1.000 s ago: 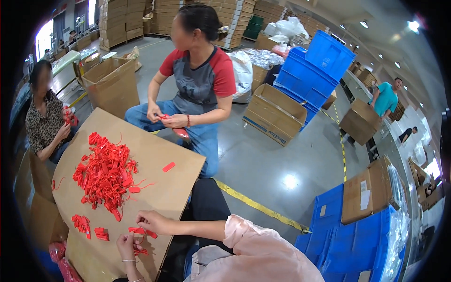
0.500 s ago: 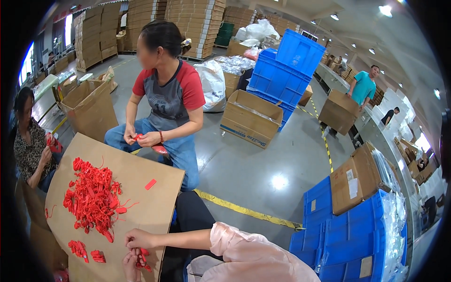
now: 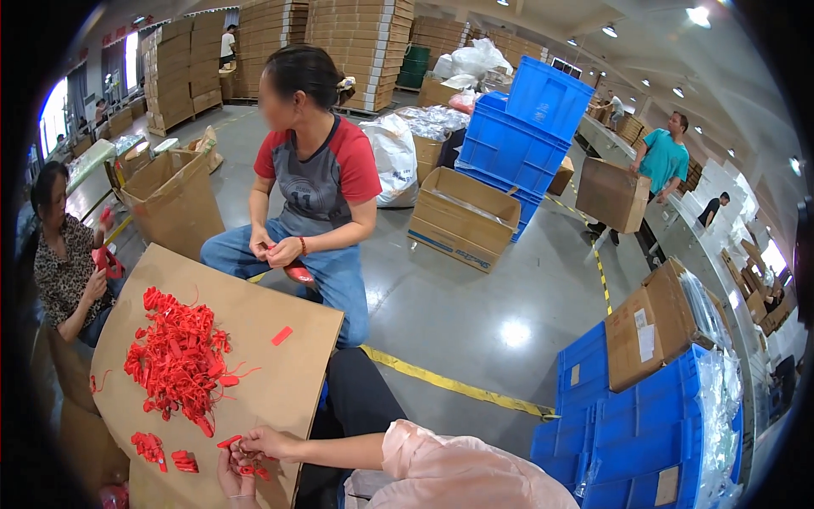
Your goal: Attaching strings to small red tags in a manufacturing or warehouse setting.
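At the near edge of the cardboard tabletop my two hands meet. My left hand (image 3: 233,478) is closed around a few small red tags (image 3: 255,472) with thin cords. Close above it my right hand (image 3: 268,443) pinches at a red strip-shaped tag (image 3: 228,441), which points out to the left at my fingertips. Exactly which fingers grip this tag is hard to make out. Left of my hands lie two small red bundles, one loose (image 3: 149,450) and one neatly stacked (image 3: 184,461). Beyond them spreads a large tangled heap of red corded tags (image 3: 176,356).
A single red tag (image 3: 281,336) lies on the cardboard top (image 3: 254,382). Across it a seated person (image 3: 314,182) handles a red piece; another person (image 3: 72,263) works at the left. Blue crates (image 3: 632,433) stand at my right. Someone in teal (image 3: 664,161) carries a carton (image 3: 612,195).
A red tag now sticks out at my fingertips, and my right hand sits slightly further right. The view has shifted a little. The person at the left has raised a hand with a red piece.
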Tool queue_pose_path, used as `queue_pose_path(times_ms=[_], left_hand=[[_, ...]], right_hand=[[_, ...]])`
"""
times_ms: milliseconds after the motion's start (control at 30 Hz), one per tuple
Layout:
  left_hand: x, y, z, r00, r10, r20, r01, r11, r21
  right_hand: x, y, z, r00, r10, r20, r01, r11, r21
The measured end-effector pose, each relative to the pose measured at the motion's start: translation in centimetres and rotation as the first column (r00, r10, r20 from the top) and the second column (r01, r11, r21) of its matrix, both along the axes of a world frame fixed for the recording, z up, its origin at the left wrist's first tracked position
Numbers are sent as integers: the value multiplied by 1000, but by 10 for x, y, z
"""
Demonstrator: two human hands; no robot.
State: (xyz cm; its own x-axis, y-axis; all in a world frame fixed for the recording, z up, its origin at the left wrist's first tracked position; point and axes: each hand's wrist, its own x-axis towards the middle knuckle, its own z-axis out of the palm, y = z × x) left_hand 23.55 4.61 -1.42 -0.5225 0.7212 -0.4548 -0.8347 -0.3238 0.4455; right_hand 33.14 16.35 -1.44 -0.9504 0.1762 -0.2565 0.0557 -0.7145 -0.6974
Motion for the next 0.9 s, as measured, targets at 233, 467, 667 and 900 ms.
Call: queue_pose_path(times_ms=[233, 467, 667, 900], left_hand=[[3, 2, -16, 910, 30, -413, -129, 968, -214], [16, 9, 0, 838, -17, -546, -174, 939, -297], [23, 15, 8, 791, -52, -609, -206, 916, -345], [14, 9, 0, 718, -73, -692, -222, 919, -326]], right_hand=[[6, 0, 14, 972, -180, -149, 234, 725, 648], [4, 17, 27, 854, 51, -518, 518, -187, 835], [0, 26, 24, 817, 177, -548, 576, -254, 777], [-1, 20, 26, 850, 135, -509, 525, -163, 835]])
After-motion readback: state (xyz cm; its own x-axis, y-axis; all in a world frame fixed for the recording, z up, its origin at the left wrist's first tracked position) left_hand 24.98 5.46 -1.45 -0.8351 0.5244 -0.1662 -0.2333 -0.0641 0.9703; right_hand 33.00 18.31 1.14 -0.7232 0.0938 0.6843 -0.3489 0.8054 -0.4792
